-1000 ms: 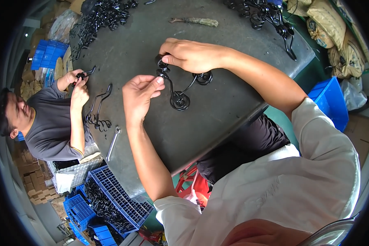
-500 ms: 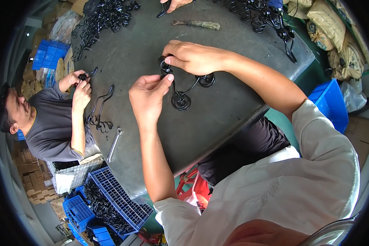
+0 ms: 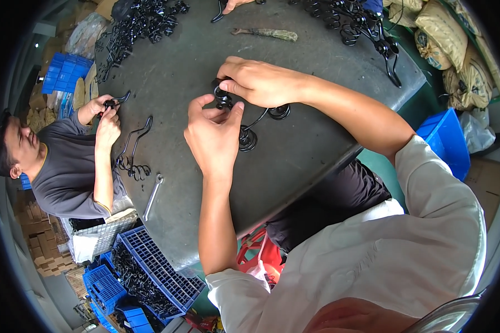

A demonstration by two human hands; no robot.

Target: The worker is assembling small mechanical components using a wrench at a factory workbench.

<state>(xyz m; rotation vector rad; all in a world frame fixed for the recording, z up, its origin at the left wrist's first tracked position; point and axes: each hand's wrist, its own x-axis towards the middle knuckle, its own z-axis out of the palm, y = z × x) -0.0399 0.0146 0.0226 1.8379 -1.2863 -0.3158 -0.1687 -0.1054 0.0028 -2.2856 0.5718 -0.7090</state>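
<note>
A black bent-wire part with coils (image 3: 248,139) and a dark ring-like fitting (image 3: 223,97) is between my hands over the table. My right hand (image 3: 256,82) pinches the fitting's far end with thumb and fingers. Beside its near end, my left hand (image 3: 212,136) has its thumb and index finger curled around it, the fingertips partly hiding it. Another coil of the part (image 3: 280,111) shows below my right wrist.
Across the dark table (image 3: 294,161) lie an open-end wrench (image 3: 153,197), a tool with a wrapped handle (image 3: 266,33), a bent-wire part (image 3: 133,150) and a heap of black fittings (image 3: 150,19). A co-worker (image 3: 66,161) at the left handles a black part; another person's hand (image 3: 236,5) is at the far edge.
My left hand has shifted right and turned, its thumb and index finger now wider apart around the fitting. My right hand has barely moved, still on the fitting.
</note>
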